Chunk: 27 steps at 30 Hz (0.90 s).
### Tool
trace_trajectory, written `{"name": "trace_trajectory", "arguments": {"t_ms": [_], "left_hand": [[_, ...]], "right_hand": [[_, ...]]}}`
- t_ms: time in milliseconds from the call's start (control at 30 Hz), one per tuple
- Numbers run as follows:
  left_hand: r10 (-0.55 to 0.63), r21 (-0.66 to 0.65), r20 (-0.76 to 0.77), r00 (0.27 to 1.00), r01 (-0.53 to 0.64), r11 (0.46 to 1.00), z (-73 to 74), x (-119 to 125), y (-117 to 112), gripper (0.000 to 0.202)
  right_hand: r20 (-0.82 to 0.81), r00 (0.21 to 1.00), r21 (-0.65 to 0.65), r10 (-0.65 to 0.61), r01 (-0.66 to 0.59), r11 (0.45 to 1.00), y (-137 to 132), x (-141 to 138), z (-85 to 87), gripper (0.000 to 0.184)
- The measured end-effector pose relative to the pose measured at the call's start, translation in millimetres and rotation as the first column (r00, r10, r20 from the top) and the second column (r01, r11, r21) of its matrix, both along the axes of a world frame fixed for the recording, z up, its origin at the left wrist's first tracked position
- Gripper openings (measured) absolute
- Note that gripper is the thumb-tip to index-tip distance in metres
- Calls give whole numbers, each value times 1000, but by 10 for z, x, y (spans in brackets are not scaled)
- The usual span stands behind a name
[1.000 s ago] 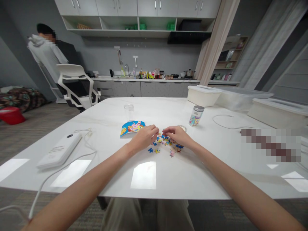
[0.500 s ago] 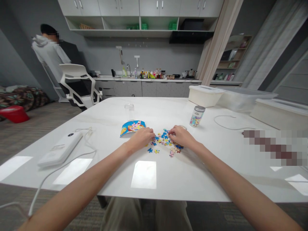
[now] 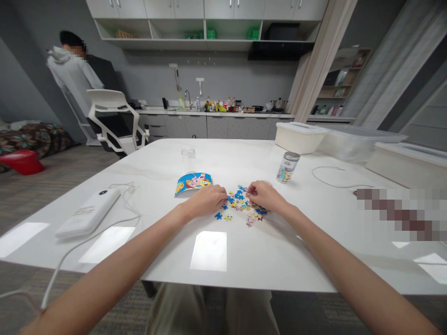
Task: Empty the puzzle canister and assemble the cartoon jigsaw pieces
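Note:
Colourful jigsaw puzzle pieces (image 3: 239,196) lie in a loose pile on the white table, mostly blue, yellow and pink. At the pile's left edge, my left hand (image 3: 208,201) rests with fingers curled down; what is under the fingertips is hidden. My right hand (image 3: 266,195) pinches a small puzzle piece (image 3: 247,195) over the right side of the pile. Just behind my left hand stands a curved picture card (image 3: 194,183) with cartoon figures on blue. Beyond my right hand is a cartoon-printed can (image 3: 287,167) with a silver lid.
A clear plastic container (image 3: 188,159) stands behind the card. A white device (image 3: 89,211) with cables lies at left. Lidded storage boxes (image 3: 298,138) line the back right, near a thin cable (image 3: 324,181). A person (image 3: 73,74) stands beyond an office chair (image 3: 113,118).
My right hand has lifted slightly, and a small piece now shows at its fingertips. My left hand has shifted a little rightward over the pile's edge. The view has tilted slightly.

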<state>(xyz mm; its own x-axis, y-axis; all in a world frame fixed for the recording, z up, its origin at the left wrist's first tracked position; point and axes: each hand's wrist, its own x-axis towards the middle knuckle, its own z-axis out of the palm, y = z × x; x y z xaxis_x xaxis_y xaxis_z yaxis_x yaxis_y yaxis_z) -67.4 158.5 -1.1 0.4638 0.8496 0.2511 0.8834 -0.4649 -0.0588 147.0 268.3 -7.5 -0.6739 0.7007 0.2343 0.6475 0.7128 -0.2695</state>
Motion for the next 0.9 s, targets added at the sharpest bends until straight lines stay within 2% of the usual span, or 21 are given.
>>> {"name": "trace_trajectory", "arguments": {"t_ms": [167, 267, 333, 433, 533, 733, 900], "left_hand": [[39, -3, -57, 998, -39, 999, 0, 19, -5, 23], [46, 52, -66, 997, -43, 998, 6, 55, -30, 20], [41, 99, -63, 997, -34, 994, 18, 92, -53, 19], [19, 144, -70, 997, -9, 990, 44, 141, -80, 17], [-8, 165, -104, 995, 25, 986, 63, 154, -85, 19], [-17, 178, -148, 989, 43, 983, 63, 127, -58, 17], [49, 186, -99, 994, -30, 982, 75, 102, -49, 23]], "right_hand": [[-28, 999, -7, 20, -21, 1000, -59, -17, 32, 10], [-83, 995, -11, 47, -48, 999, -88, -39, 32, 10], [-155, 979, -7, 132, -134, 991, -114, -59, 28, 15], [-250, 914, 33, 319, -322, 946, -175, -89, 30, 20], [-288, 864, 78, 413, -408, 910, -244, -111, 40, 20], [-313, 833, 133, 457, -438, 889, -291, -129, 44, 19], [-302, 883, 118, 359, -339, 933, -179, -104, -5, 24]]}}
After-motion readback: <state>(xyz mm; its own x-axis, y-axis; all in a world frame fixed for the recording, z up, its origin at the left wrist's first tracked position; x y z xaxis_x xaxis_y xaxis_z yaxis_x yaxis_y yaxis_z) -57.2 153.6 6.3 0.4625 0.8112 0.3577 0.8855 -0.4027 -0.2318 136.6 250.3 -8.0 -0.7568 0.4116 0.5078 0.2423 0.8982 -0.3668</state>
